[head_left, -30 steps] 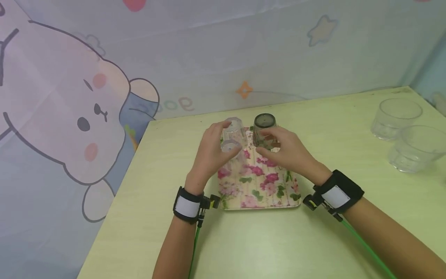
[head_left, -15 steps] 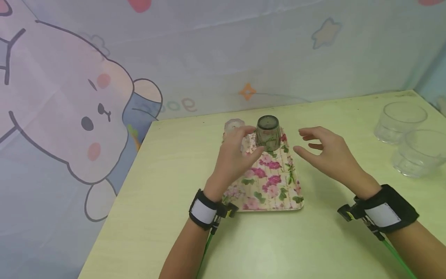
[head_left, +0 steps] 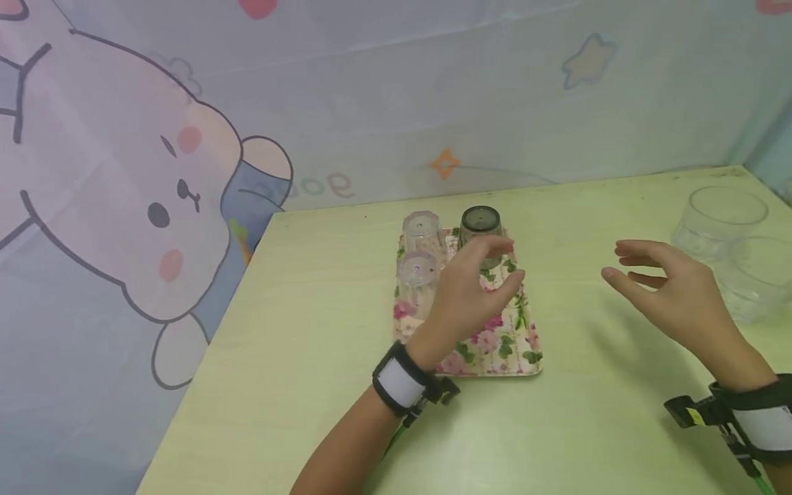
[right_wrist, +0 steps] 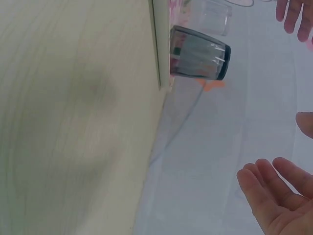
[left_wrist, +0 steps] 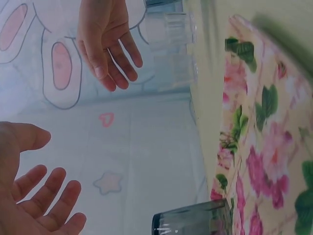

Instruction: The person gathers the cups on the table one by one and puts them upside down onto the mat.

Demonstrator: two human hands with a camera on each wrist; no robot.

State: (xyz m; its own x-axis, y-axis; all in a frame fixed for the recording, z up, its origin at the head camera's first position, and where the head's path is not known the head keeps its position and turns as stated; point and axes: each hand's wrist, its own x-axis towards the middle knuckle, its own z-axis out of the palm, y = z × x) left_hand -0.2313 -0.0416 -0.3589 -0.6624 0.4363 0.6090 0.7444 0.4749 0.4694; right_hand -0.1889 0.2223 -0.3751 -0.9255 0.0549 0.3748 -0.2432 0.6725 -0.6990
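Note:
My left hand (head_left: pixel 467 292) hovers over the floral tray (head_left: pixel 520 368), fingers relaxed and apart, holding nothing. In the head view it partly covers a dark grey glass (head_left: pixel 480 221), which stands upside down at the tray's back right. Two clear glasses stand upside down along the tray's left side, one at the back (head_left: pixel 423 232) and one nearer (head_left: pixel 417 273). My right hand (head_left: pixel 680 295) is in the air right of the tray, its fingers loosely bent around nothing. Just beyond it are two upright clear tumblers, a far one (head_left: pixel 720 213) and a near one (head_left: pixel 764 271), partly hidden by the hand.
The pale yellow table (head_left: pixel 297 309) runs back to a printed cloth (head_left: pixel 383 110) hanging behind it. Each wrist wears a black band with a small camera, such as the left band (head_left: pixel 402 378). Green cables trail from the cameras.
Both hands have moved to the right. The right hand has gone from beside the dark glass to near the clear tumblers. The left has shifted from the clear glasses to over the tray's middle.

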